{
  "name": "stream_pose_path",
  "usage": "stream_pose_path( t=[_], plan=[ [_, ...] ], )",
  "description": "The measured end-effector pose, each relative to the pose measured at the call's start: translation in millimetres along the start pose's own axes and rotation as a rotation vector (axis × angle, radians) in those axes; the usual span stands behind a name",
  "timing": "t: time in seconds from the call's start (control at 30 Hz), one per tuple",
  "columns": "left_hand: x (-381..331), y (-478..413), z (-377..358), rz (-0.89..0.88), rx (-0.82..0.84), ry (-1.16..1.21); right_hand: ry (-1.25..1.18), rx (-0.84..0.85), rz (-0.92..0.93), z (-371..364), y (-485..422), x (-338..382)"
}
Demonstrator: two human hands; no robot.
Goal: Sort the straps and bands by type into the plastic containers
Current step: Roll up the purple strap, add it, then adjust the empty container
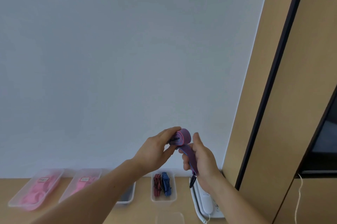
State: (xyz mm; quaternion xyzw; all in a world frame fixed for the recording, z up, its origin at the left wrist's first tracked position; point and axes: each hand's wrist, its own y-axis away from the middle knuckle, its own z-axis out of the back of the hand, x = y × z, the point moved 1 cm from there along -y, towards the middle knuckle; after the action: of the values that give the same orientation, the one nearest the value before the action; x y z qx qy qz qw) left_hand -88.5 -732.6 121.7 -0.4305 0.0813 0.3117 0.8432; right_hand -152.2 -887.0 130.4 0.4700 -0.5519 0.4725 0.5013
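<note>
Above the containers (164, 203) and phone (207, 203), left hand (155, 149) and right hand (202, 156) gripping rolled purple strap (182, 137).

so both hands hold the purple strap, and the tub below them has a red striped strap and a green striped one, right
Not quite. The head view shows the tub holding a red striped strap and a blue striped strap, not a green one. The left hand and right hand do hold the purple strap.
</note>
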Motion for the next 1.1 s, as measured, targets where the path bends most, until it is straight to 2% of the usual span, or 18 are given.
stream_pose_path(
  t=[0.1,0.17,0.3,0.53,0.7,0.77,0.9,0.97,1.03,1.1],
  plan=[
    [3,-1,-1,0.023,-0.029,0.011,0.073,-0.015,0.006,-3,-2,0],
    [4,-1,-3,-0.055,-0.059,-0.047,0.122,-0.035,0.013,-4,-3,-1],
    [7,2,-3,-0.194,-0.064,-0.107,0.085,-0.035,0.038,-4,-5,-4],
    [16,1,-6,-0.311,-0.084,-0.236,0.002,-0.002,0.004,-3,-6,-11],
    [23,3,-9,-0.274,-0.062,-0.214,-0.044,0.018,-0.001,1,-4,-9],
    [18,2,-7,-0.121,-0.008,-0.027,-0.077,0.021,0.009,4,-5,-8],
    [1,-7,-5,0.542,0.096,0.666,-0.056,0.028,0.076,7,-6,-5],
    [-6,-12,1,0.774,0.186,0.970,-0.025,0.064,0.113,6,-4,-2],
    [-15,-11,6,0.827,0.320,1.022,0.027,0.108,0.141,3,-1,-1],
    [-18,-11,4,0.803,0.315,1.026,0.028,0.138,0.155,1,3,0]
  ],
)
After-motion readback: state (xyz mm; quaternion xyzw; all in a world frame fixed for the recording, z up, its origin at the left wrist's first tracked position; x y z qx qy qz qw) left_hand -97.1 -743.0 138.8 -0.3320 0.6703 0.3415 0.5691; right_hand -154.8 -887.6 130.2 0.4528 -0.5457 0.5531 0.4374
